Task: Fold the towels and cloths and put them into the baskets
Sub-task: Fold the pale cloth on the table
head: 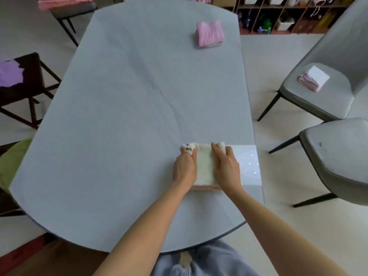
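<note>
A rounded pale table (127,100) fills the middle of a light floor (278,206). Two grey chairs (318,100) stand to its right, a dark stool (25,90) to its left. A cluttered brown shelf (288,14) lines the far wall.

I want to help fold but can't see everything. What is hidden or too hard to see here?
Head view only:
- Baskets: none in sight.
- Cream towel: its sides are under the left hand and right hand.
- Pink layer beneath it: only an edge shows.
- Purple cloth: cut off by the left edge.
- Shelf items: blurred, too small.
</note>
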Action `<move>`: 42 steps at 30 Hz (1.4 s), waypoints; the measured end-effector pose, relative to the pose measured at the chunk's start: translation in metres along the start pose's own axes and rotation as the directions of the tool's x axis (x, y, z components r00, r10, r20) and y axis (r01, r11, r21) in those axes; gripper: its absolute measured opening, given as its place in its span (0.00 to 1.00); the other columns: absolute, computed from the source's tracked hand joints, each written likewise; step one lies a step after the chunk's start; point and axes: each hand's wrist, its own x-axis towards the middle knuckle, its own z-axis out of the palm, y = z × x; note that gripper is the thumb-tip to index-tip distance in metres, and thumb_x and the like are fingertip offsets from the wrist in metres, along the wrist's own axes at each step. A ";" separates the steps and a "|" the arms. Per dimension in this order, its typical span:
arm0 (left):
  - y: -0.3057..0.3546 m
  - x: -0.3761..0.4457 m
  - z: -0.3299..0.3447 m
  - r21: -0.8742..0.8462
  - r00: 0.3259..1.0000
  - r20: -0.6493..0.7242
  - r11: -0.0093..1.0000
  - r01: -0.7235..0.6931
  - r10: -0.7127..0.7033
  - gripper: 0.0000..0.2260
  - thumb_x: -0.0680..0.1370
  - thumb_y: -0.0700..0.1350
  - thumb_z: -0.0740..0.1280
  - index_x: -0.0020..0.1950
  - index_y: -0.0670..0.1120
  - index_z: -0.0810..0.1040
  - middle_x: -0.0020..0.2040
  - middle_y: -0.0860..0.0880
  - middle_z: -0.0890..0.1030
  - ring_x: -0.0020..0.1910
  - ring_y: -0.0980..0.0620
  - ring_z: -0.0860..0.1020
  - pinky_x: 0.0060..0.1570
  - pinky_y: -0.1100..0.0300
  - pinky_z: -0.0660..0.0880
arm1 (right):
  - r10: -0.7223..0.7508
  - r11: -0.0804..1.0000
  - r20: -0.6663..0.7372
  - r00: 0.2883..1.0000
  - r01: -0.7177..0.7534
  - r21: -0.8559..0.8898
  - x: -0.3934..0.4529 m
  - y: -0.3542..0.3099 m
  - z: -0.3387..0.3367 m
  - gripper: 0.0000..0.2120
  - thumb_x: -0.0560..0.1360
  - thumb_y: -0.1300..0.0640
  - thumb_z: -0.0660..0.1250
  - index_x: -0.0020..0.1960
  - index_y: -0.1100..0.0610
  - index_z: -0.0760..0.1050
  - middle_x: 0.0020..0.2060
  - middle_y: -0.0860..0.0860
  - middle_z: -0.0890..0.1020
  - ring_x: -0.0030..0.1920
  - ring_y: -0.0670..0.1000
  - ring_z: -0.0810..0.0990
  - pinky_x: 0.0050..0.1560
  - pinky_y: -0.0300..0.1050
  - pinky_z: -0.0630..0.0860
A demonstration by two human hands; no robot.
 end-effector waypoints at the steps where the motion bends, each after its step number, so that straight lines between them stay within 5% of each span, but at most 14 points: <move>1: 0.001 0.001 0.006 0.065 1.000 -0.007 0.998 0.003 -0.003 0.19 0.83 0.54 0.51 0.63 0.40 0.67 0.55 0.38 0.80 0.56 0.38 0.78 0.51 0.50 0.72 | 0.039 0.998 0.021 0.999 -0.038 -0.047 0.002 0.006 0.000 0.19 0.81 0.52 0.49 0.70 0.43 0.67 0.54 0.43 0.68 0.48 0.53 0.73 0.46 0.41 0.63; 9: -0.018 0.009 0.040 0.191 0.997 -0.030 0.979 0.069 -0.065 0.20 0.83 0.57 0.50 0.59 0.42 0.69 0.53 0.42 0.81 0.54 0.40 0.79 0.48 0.50 0.73 | 0.092 0.874 0.211 0.973 0.023 -0.485 0.007 0.041 0.012 0.27 0.80 0.56 0.50 0.76 0.39 0.50 0.75 0.51 0.55 0.50 0.61 0.77 0.47 0.49 0.73; 12: -0.030 0.009 0.045 0.063 0.989 -0.096 0.991 0.122 -0.116 0.21 0.80 0.61 0.55 0.54 0.43 0.71 0.50 0.43 0.81 0.51 0.40 0.79 0.45 0.50 0.72 | -0.012 0.873 0.131 0.991 0.074 -0.483 0.005 0.052 0.020 0.25 0.79 0.51 0.48 0.76 0.41 0.54 0.75 0.53 0.57 0.57 0.59 0.73 0.47 0.49 0.72; 16: -0.033 0.010 0.053 -0.156 0.968 -0.177 0.976 0.150 -0.177 0.20 0.77 0.63 0.61 0.44 0.46 0.74 0.43 0.47 0.82 0.45 0.44 0.79 0.40 0.53 0.71 | -0.079 0.906 0.083 0.993 0.106 -0.409 0.015 0.067 0.026 0.25 0.80 0.45 0.44 0.76 0.46 0.58 0.77 0.53 0.52 0.71 0.56 0.60 0.63 0.51 0.64; 21: -0.026 0.013 0.055 -0.126 0.941 -0.224 0.965 0.231 -0.255 0.21 0.75 0.66 0.62 0.41 0.48 0.76 0.43 0.49 0.83 0.45 0.45 0.79 0.40 0.55 0.70 | -0.110 0.944 0.118 0.987 0.140 -0.298 0.024 0.075 0.033 0.26 0.80 0.46 0.43 0.77 0.49 0.56 0.77 0.53 0.53 0.76 0.50 0.51 0.70 0.48 0.57; 26: -0.028 0.018 0.046 -0.095 0.954 -0.020 0.951 0.295 -0.298 0.23 0.74 0.67 0.62 0.47 0.47 0.79 0.48 0.48 0.83 0.51 0.44 0.80 0.45 0.55 0.73 | -0.044 0.928 0.152 0.987 0.097 -0.361 0.023 0.072 0.026 0.30 0.77 0.41 0.39 0.77 0.47 0.54 0.78 0.53 0.51 0.77 0.53 0.47 0.74 0.50 0.50; 31: -0.051 0.012 0.003 -0.208 0.955 0.199 0.943 0.262 -0.221 0.20 0.75 0.62 0.66 0.51 0.45 0.76 0.52 0.47 0.82 0.55 0.47 0.79 0.50 0.57 0.72 | -0.192 0.903 0.010 0.981 0.181 -0.389 0.019 0.041 0.011 0.26 0.78 0.47 0.47 0.74 0.54 0.63 0.75 0.57 0.60 0.76 0.57 0.55 0.73 0.52 0.53; 37: -0.135 -0.085 -0.097 -0.093 0.973 0.093 0.971 0.219 -0.210 0.13 0.79 0.55 0.63 0.56 0.48 0.75 0.56 0.49 0.79 0.53 0.48 0.78 0.57 0.52 0.74 | -0.463 0.824 0.273 0.843 0.523 -0.218 -0.032 -0.051 0.058 0.13 0.78 0.58 0.58 0.57 0.60 0.77 0.55 0.57 0.80 0.56 0.61 0.77 0.56 0.51 0.71; 42: -0.238 -0.240 -0.171 -0.103 0.929 -0.225 0.956 0.276 -0.293 0.10 0.79 0.53 0.62 0.52 0.48 0.76 0.50 0.49 0.81 0.49 0.48 0.79 0.52 0.49 0.77 | -0.573 0.687 0.545 0.612 0.721 -0.088 -0.167 -0.130 0.132 0.11 0.80 0.58 0.58 0.54 0.58 0.78 0.52 0.54 0.82 0.50 0.57 0.80 0.48 0.47 0.75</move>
